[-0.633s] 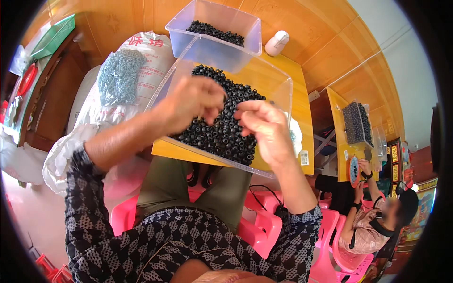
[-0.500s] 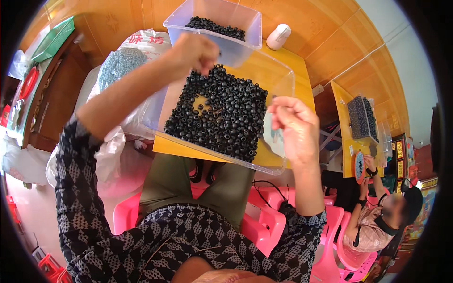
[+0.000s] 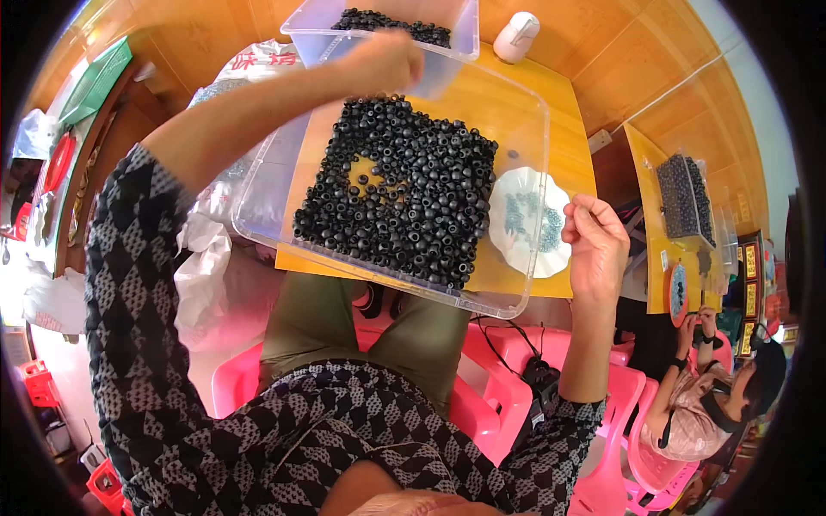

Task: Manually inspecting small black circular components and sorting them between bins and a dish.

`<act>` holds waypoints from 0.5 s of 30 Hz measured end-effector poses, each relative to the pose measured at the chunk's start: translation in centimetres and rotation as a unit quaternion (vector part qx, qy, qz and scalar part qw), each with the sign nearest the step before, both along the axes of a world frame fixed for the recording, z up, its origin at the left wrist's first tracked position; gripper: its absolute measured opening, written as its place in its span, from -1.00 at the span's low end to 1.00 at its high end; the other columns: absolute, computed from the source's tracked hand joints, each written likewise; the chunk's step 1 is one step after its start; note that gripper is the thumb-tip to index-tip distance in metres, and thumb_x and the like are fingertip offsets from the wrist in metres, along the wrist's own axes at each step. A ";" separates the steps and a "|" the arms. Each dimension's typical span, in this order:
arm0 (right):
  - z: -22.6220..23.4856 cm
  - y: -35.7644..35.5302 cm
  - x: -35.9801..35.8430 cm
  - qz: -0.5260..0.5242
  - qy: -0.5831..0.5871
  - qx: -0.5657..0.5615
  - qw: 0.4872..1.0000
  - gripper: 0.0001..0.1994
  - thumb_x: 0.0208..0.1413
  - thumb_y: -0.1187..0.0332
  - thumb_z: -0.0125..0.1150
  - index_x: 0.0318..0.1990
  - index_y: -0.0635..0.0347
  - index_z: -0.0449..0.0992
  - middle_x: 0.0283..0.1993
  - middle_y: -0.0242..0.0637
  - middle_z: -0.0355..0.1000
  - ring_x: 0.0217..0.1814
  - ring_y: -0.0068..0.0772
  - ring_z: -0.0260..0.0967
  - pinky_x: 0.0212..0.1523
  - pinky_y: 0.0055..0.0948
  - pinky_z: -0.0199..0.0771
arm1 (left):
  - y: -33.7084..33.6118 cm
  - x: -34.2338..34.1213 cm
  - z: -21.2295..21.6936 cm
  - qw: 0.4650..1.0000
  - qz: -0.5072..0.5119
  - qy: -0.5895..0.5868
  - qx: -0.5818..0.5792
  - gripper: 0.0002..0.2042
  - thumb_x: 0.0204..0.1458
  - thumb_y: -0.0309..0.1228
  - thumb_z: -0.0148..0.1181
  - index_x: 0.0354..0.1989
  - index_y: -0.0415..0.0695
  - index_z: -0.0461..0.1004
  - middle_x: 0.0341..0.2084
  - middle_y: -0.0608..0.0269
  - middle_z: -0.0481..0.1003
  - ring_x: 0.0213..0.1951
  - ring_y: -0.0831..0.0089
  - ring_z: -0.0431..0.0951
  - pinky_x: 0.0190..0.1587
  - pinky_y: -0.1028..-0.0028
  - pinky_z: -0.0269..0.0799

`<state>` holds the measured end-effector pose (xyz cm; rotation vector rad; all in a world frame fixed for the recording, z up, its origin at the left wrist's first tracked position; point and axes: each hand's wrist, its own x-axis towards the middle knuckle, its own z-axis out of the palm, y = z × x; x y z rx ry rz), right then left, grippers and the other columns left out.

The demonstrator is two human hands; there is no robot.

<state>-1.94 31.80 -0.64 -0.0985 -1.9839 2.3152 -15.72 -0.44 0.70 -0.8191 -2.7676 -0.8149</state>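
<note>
Black rings (image 3: 404, 193) fill a clear tray (image 3: 525, 284) on a yellow-orange table (image 3: 576, 155), with a white dish (image 3: 533, 224) at the tray's right edge. The sleeve (image 3: 138, 284) is black with a grey diamond pattern, the trousers (image 3: 318, 318) olive green. The chair (image 3: 499, 396) is pink, the bottle (image 3: 520, 34) at the table's far edge white.

- A white plastic sack (image 3: 225, 129) with red print lies at my ten o'clock, slumped beside the clear tub — greyish contents show through its skin.
- A small white bottle (image 3: 518, 36) lies at one o'clock on the yellow table.
- Framed signs (image 3: 751, 275), gold-edged, stand at three o'clock — too small to make out.
</note>
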 end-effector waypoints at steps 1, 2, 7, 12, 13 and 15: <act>-0.4 -0.3 -0.4 0.007 -0.004 -0.015 1.000 -0.86 0.00 0.50 0.12 -0.27 0.33 0.44 -0.38 -0.25 0.41 -0.44 -0.55 0.27 -0.44 -0.61 0.22 | -0.3 1.4 -1.4 0.996 -0.040 0.020 -0.081 -0.94 -0.26 -0.51 0.10 -0.64 -0.22 0.43 -0.68 0.09 0.42 -0.57 0.21 0.47 -0.49 0.28 0.38; -0.4 0.0 -0.3 0.003 -0.008 -0.022 1.000 -0.86 -0.01 0.51 0.12 -0.26 0.34 0.44 -0.38 -0.25 0.41 -0.44 -0.54 0.27 -0.44 -0.61 0.23 | -0.4 2.1 -3.2 0.983 -0.091 0.041 -0.155 -0.95 -0.27 -0.50 0.11 -0.64 -0.21 0.41 -0.66 0.09 0.41 -0.56 0.21 0.46 -0.48 0.30 0.36; -2.6 0.0 -1.4 -0.017 -0.018 -0.033 0.999 -0.85 -0.04 0.56 0.12 -0.27 0.40 0.44 -0.40 -0.20 0.42 -0.49 -0.52 0.26 -0.46 -0.61 0.24 | -1.3 4.8 -7.8 0.940 -0.054 -0.102 -0.322 -0.92 -0.33 -0.51 0.16 -0.62 -0.24 0.42 -0.58 -0.03 0.44 -0.39 0.03 0.48 -0.35 0.18 0.39; -4.8 2.4 -1.1 -0.042 -0.067 0.065 0.995 -0.88 -0.12 0.60 0.13 -0.35 0.37 0.47 -0.46 -0.27 0.45 -0.55 -0.58 0.28 -0.52 -0.67 0.23 | -0.8 5.2 -10.2 0.946 -0.037 -0.067 -0.314 -0.84 -0.32 -0.52 0.13 -0.51 -0.28 0.35 -0.47 -0.05 0.42 -0.30 0.02 0.44 -0.27 0.15 0.36; -5.5 2.8 -1.1 -0.048 -0.066 0.065 0.995 -0.88 -0.12 0.60 0.13 -0.35 0.37 0.47 -0.46 -0.27 0.45 -0.55 -0.58 0.28 -0.52 -0.67 0.23 | -1.0 5.4 -10.7 0.952 -0.022 -0.040 -0.302 -0.85 -0.30 -0.53 0.12 -0.49 -0.28 0.35 -0.47 -0.04 0.41 -0.32 0.01 0.44 -0.27 0.16 0.36; -7.3 3.6 -1.0 0.009 -0.027 0.140 0.990 -0.89 -0.15 0.60 0.13 -0.40 0.33 0.50 -0.49 -0.29 0.45 -0.52 -0.60 0.32 -0.52 -0.66 0.24 | -0.8 6.0 -10.7 0.960 -0.023 -0.001 -0.281 -0.86 -0.26 -0.55 0.08 -0.46 -0.27 0.34 -0.49 -0.03 0.40 -0.34 -0.01 0.43 -0.28 0.16 0.36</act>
